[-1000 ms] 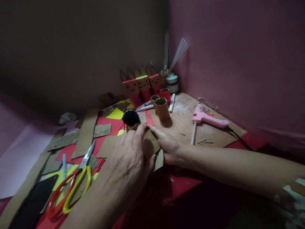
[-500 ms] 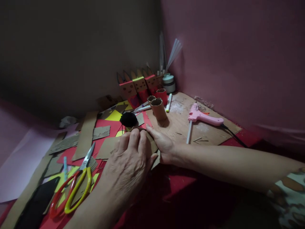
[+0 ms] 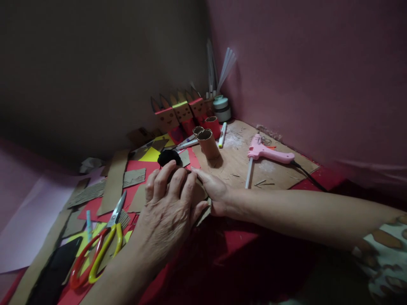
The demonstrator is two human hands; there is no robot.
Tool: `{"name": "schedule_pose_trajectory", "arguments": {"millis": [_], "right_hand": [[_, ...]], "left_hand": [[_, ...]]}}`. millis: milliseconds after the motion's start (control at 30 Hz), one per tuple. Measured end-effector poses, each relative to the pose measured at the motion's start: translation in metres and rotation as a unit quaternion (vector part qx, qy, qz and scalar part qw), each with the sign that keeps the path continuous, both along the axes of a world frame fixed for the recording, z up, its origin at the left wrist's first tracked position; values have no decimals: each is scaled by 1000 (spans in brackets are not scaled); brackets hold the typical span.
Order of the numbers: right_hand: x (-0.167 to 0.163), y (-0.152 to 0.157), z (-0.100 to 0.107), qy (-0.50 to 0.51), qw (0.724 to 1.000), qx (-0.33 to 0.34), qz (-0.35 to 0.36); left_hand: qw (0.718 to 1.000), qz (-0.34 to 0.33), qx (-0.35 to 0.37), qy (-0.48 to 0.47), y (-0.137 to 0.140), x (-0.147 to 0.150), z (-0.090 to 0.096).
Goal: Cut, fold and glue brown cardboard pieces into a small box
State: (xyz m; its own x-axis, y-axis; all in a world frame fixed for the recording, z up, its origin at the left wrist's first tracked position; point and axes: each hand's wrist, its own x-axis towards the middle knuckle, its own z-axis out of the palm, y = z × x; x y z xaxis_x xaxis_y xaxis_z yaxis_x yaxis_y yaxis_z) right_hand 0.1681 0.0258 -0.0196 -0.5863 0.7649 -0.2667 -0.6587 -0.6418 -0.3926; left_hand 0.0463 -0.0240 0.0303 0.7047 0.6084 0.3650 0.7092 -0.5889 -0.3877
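Note:
A piece of brown cardboard (image 3: 199,193) is between my two hands, over the front part of the table. My left hand (image 3: 170,205) lies across it from above, fingers bent over the piece and thumb at its near edge. From the right, my right hand (image 3: 214,191) grips the same piece, thumb along its top side. Most of the cardboard is hidden under my left hand. Just beyond my fingers sits a ball of black yarn (image 3: 169,157). An upright cardboard tube (image 3: 208,146) stands behind my right hand.
Scissors (image 3: 110,228) with red and yellow handles lie at left, near a black phone (image 3: 55,267) and cardboard strips (image 3: 113,180). A pink glue gun (image 3: 269,153) with its cord rests at right. Cardboard figures with faces (image 3: 182,113) and a lidded jar (image 3: 221,108) stand at the back.
My left hand has shifted slightly, its fingers now lifted and spread further over the cardboard. My right hand keeps its grip. The whole view has moved a little.

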Motion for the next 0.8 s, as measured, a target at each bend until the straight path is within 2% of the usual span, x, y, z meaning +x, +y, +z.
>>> {"name": "schedule_pose_trajectory", "arguments": {"millis": [200, 367, 667, 800], "right_hand": [[0, -2, 1, 17, 1000, -10, -4], [-2, -1, 1, 27, 1000, -3, -2], [1, -3, 2, -26, 1000, 2, -4], [1, -2, 0, -57, 998, -20, -16]], "left_hand": [[998, -24, -45, -21, 2, 1, 1], [998, -13, -59, -18, 1, 4, 3], [995, 5, -87, -44, 4, -3, -1], [992, 8, -121, -45, 5, -7, -1]]}}
